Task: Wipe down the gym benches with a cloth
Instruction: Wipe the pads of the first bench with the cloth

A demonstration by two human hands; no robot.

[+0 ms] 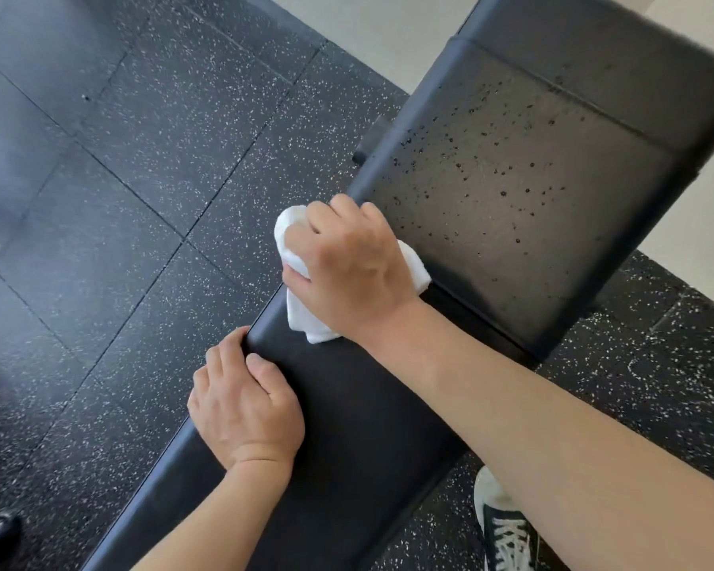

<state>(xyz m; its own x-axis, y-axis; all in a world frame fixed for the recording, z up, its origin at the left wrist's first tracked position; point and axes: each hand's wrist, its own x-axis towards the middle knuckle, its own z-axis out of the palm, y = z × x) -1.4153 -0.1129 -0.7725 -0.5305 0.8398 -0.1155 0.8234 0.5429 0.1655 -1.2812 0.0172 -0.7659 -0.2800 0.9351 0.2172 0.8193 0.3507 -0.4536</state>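
The right hand (pixel 347 269) has its grip clamped on a bunched white cloth (pixel 295 311), pressed at the bench's (pixel 512 191) left edge. The left hand (pixel 244 410) curls over that edge nearer. The bench runs lengthwise from lower left to upper right, droplets on its far pad.

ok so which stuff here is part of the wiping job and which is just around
In the job: white cloth, bench pad with droplets, right hand gripping the cloth, left hand holding the bench's edge.
Just around: speckled floor, sneaker.
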